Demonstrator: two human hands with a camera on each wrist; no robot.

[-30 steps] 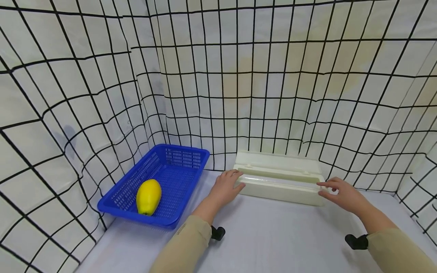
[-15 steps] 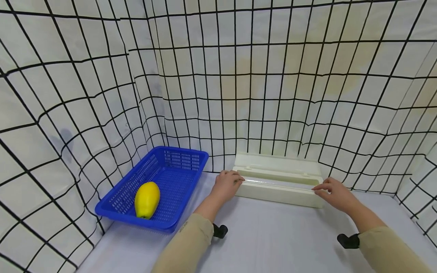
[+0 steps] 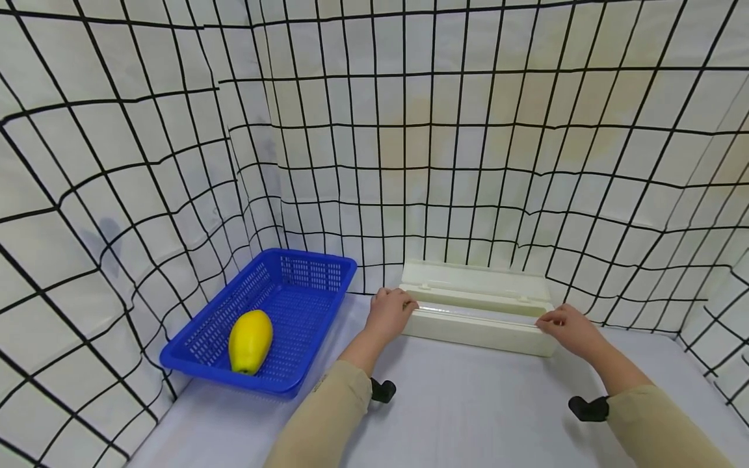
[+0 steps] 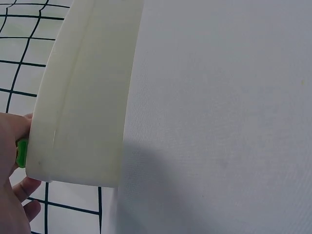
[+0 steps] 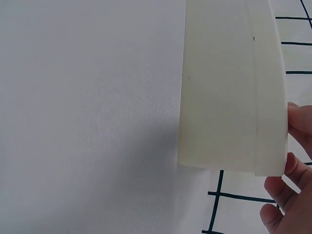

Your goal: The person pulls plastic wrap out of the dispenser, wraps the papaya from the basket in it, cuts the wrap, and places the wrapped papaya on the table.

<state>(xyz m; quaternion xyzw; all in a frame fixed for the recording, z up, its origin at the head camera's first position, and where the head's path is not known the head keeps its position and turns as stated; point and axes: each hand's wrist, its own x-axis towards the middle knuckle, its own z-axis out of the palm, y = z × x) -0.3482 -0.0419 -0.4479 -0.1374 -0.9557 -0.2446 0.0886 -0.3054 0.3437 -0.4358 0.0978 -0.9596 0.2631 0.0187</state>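
Observation:
A long off-white cling film dispenser (image 3: 480,335) stands on the table with its lid (image 3: 474,281) tipped back. Clear, shiny cling film (image 3: 468,313) runs along its front top edge. At the left end, my left hand (image 3: 388,313) pinches the film's edge; my right hand (image 3: 569,330) does likewise at the right end. The left wrist view has a small green piece (image 4: 21,153) between my fingers and the box's corner. In the right wrist view my thumb and fingers (image 5: 298,119) meet the box's edge. Neither wrist view shows the film itself.
A blue plastic basket (image 3: 304,325) stands on the left, holding a yellow papaya-like fruit (image 3: 250,341). White cloth covers the table (image 3: 468,409). Black wire grid (image 3: 404,166) backed with white cloth rises behind and at both sides.
My hands came in from just off the box's ends to its front top edge, and their fingers closed from a spread pose into pinches. Over the last half second they hardly moved.

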